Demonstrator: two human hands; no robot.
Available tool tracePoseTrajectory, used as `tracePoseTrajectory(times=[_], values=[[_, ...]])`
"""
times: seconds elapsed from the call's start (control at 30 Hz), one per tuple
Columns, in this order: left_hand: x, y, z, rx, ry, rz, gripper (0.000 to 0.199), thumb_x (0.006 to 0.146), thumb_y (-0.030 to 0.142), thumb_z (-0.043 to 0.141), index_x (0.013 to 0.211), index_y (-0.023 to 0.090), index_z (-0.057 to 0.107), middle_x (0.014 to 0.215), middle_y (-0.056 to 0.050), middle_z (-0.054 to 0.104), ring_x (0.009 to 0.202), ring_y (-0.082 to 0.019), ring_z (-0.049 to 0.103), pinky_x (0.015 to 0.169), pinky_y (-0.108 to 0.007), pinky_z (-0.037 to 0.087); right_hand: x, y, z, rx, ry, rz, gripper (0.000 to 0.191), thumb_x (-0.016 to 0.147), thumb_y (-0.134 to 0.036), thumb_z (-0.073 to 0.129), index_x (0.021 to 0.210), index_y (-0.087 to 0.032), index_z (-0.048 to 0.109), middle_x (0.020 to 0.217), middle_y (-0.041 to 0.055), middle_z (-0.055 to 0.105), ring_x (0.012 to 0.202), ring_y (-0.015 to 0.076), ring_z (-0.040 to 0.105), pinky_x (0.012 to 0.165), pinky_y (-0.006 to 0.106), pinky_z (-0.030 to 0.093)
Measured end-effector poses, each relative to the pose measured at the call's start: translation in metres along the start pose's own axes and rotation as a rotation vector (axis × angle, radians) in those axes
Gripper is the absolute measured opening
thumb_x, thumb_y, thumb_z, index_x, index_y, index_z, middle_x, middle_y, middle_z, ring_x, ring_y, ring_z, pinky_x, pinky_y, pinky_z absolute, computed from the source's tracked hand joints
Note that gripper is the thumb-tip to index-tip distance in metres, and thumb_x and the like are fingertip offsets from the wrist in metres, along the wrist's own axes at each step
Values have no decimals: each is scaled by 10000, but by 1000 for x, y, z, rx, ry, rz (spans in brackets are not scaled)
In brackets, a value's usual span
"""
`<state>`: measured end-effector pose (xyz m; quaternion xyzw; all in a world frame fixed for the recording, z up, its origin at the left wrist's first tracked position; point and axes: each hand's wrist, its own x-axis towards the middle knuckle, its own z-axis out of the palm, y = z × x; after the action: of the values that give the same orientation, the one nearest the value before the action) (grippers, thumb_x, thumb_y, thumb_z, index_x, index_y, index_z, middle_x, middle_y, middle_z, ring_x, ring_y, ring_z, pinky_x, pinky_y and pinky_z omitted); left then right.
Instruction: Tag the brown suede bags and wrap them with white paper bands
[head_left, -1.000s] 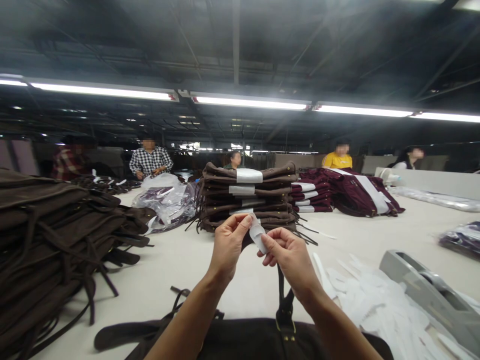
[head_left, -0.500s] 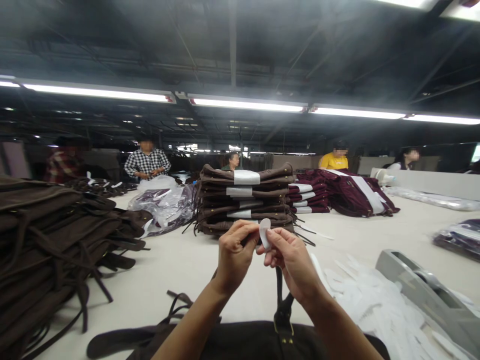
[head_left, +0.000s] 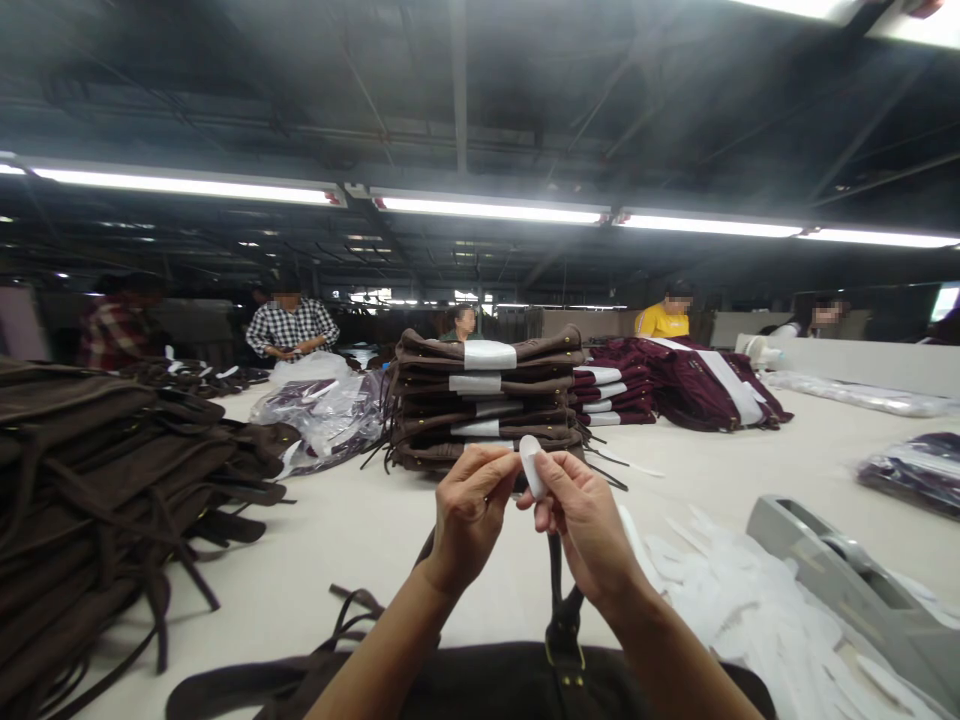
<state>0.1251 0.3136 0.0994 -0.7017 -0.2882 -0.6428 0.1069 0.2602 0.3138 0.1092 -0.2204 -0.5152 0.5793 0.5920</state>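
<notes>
A dark brown bag [head_left: 450, 685] lies at the near edge of the table, its dark handle [head_left: 555, 575] standing up towards my hands. My right hand [head_left: 585, 515] pinches a white oval-ended strip [head_left: 530, 465] between thumb and fingers, the other fingers curled beneath. Close beside it, my left hand [head_left: 471, 515] is closed in a pinch at the top of the handle, its fingertips almost touching the strip. The fingers hide most of the handle's top.
Stacked brown bags [head_left: 487, 400] with white bands stand ahead; more brown bags [head_left: 75, 470] pile up at left. Maroon bags [head_left: 675, 385] lie behind at right. White strips [head_left: 750, 590] are heaped beside a grey tape dispenser [head_left: 840, 580]. Plastic-wrapped goods [head_left: 322, 405] lie farther back. Several people work beyond.
The white strip has tilted slightly between my right fingers. Both hands stay close together in nearly the same place. The view has shifted a little.
</notes>
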Motion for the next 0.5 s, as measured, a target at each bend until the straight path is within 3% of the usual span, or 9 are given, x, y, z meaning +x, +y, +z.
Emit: tracePoseTrajectory(times=[0.13,0.33,0.5], values=[[-3,-2,1,9,5,2,212,879,116,579,1008,223,708,937,-59,655,834,-153,614,795,-251,506,1,-3,-1,6,-17,8,363,804,-471,696,856,-148,539,633,39,662,428,55,489,423,144,294],[-1,0,1,-3,-4,49,201,870,96,592,1012,199,691,917,-55,643,828,-143,608,762,-236,515,1,-1,0,-82,53,-167,384,785,-433,727,1009,-152,591,583,18,646,405,72,495,395,149,318],[0,0,0,-3,10,119,244,858,49,594,1028,201,680,916,-41,641,824,-125,595,769,-228,506,-1,0,-1,-162,8,-204,374,827,-439,683,1034,-128,663,626,40,660,450,86,546,415,160,386]])
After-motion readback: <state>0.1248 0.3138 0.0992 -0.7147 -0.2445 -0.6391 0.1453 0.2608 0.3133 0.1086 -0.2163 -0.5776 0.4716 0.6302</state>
